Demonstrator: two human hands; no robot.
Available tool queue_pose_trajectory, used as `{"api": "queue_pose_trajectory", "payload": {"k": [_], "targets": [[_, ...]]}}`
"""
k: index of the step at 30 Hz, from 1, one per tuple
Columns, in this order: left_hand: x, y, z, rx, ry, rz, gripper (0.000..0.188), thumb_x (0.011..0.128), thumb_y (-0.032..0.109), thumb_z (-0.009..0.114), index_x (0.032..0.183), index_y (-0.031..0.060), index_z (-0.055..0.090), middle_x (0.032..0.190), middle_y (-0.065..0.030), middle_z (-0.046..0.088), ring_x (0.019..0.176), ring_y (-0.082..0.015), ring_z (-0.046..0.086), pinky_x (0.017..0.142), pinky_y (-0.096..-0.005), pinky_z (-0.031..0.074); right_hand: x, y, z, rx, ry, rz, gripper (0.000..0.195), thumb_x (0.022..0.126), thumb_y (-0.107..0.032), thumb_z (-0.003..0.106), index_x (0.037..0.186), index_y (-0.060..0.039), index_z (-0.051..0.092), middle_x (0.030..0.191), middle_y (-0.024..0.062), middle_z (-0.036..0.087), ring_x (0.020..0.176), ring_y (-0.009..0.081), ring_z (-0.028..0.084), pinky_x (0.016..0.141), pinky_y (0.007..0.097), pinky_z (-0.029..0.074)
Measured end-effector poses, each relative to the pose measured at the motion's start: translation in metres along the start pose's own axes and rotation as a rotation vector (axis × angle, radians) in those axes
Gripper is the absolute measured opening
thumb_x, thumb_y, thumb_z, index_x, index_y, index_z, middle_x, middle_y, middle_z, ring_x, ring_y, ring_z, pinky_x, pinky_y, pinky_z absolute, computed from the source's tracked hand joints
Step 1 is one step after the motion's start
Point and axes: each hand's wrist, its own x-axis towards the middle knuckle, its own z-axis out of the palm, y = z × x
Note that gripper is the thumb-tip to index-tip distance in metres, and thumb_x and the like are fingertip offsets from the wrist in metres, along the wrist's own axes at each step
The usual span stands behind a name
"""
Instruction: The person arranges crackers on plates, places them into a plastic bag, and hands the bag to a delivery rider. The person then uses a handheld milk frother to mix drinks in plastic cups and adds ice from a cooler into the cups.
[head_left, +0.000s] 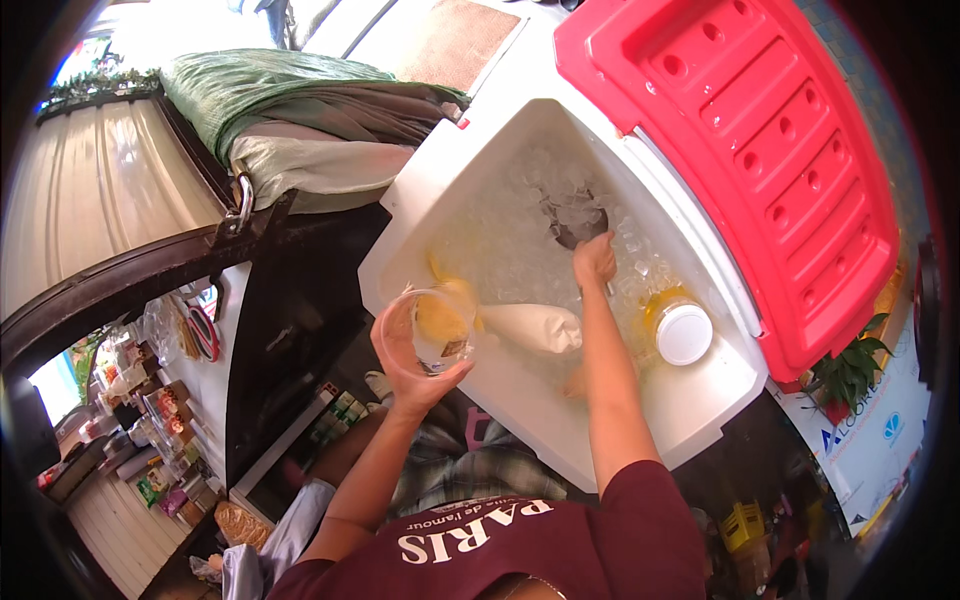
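Observation:
My left hand is wrapped around a clear plastic cup, its open rim turned up toward the camera, near the cooler's near left wall. My right hand grips the handle of a dark metal scoop down inside the white cooler box. Ice lies in the scoop and around it. A white bag with a twisted or folded end rests in the cooler left of my right forearm. To the right of that arm stands a jar of yellow contents with a white lid. Something yellow shows partly through the cup.
The cooler's red lid leans open at the right. Green and brown cloths lie beyond the left corner. A dark metal frame borders the left side, with packets on shelves below. A leafy plant is at the lower right.

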Motion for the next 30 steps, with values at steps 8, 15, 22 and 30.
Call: {"api": "queue_pose_trajectory", "payload": {"k": [8, 15, 22, 30], "targets": [[0.014, -0.026, 0.017, 0.071, -0.011, 0.008, 0.096, 0.053, 0.015, 0.086, 0.130, 0.0012, 0.030, 0.130, -0.0157, 0.039, 0.122, -0.0276, 0.041, 0.104, -0.0398, 0.032, 0.015, 0.030, 0.028, 0.345, 0.225, -0.215, 0.049, 0.084, -0.019, 0.050, 0.131, -0.0116, 0.041, 0.089, 0.0212, 0.065, 0.085, 0.0406, 0.062, 0.075, 0.0484, 0.046], [0.032, -0.052, 0.043, 0.166, -0.084, 0.045, 0.094, 0.056, 0.016, 0.086, 0.131, 0.0021, 0.031, 0.129, -0.0143, 0.040, 0.120, -0.0262, 0.043, 0.103, -0.0380, 0.035, -0.055, 0.077, -0.125, 0.200, 0.195, -0.405, 0.042, 0.083, -0.016, 0.049, 0.124, -0.0116, 0.049, 0.084, 0.0195, 0.065, 0.079, 0.0388, 0.062, 0.069, 0.0477, 0.045], [0.058, -0.054, 0.096, 0.030, -0.164, 0.198, 0.091, 0.056, 0.019, 0.085, 0.130, 0.0052, 0.034, 0.131, -0.0148, 0.043, 0.127, -0.0321, 0.038, 0.103, -0.0394, 0.034, -0.132, 0.047, -0.260, -0.205, 0.208, -0.565, 0.042, 0.082, -0.012, 0.050, 0.125, -0.0119, 0.049, 0.065, 0.0179, 0.061, 0.065, 0.0385, 0.060, 0.061, 0.0482, 0.043], [0.073, -0.046, 0.127, -0.062, -0.225, 0.239, 0.090, 0.056, 0.019, 0.085, 0.129, 0.0061, 0.035, 0.131, -0.0144, 0.045, 0.126, -0.0331, 0.039, 0.103, -0.0403, 0.035, -0.125, 0.064, -0.281, -0.280, 0.351, -0.603, 0.040, 0.084, -0.012, 0.051, 0.124, -0.0151, 0.052, 0.057, 0.0131, 0.058, 0.056, 0.0329, 0.060, 0.052, 0.0447, 0.041]]}}
